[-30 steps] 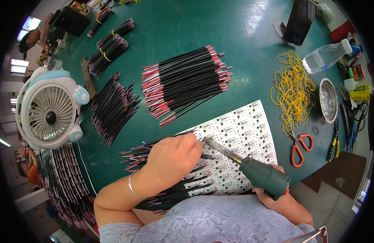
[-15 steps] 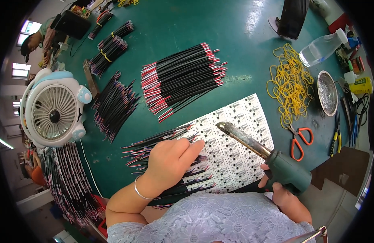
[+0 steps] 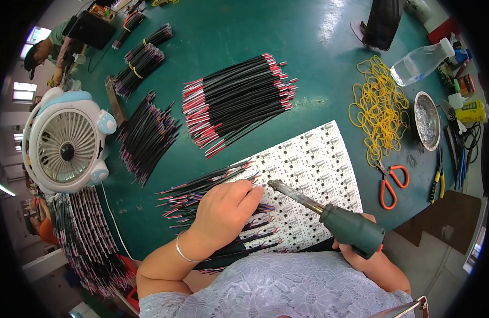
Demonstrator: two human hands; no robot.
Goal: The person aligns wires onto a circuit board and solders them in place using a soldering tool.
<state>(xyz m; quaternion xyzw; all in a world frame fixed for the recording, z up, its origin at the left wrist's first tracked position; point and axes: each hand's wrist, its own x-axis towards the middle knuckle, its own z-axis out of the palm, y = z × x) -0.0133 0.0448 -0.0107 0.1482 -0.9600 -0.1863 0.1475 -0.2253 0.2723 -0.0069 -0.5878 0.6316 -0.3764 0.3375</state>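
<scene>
White and thin, the board (image 3: 308,175) lies flat on the green table (image 3: 318,69), near the body and a bit to the right. It looks light and bendy, and its far corner curls up a little. We think it could crack if we bent it, so we would lift it by its bare edges, not by the small parts on top.

Black wires (image 3: 202,193) with red and blue ends lie across the left side of the board. They are soft and light and would slide about. We would pinch one near its end.

Our left hand (image 3: 226,209) rests on these wires with fingers bent, pressing them down at the board's left edge. Our right hand (image 3: 361,254) is closed around the green handle of the iron (image 3: 329,214). Its metal tip hangs just above the board, close to the left fingertips. The tip is likely hot, so we hold only the handle.

Farther off lies a big pile of wires (image 3: 236,103). A fan (image 3: 67,143) stands at the left. Yellow bands (image 3: 382,106), scissors (image 3: 390,183) and a metal dish (image 3: 427,119) are at the right.
</scene>
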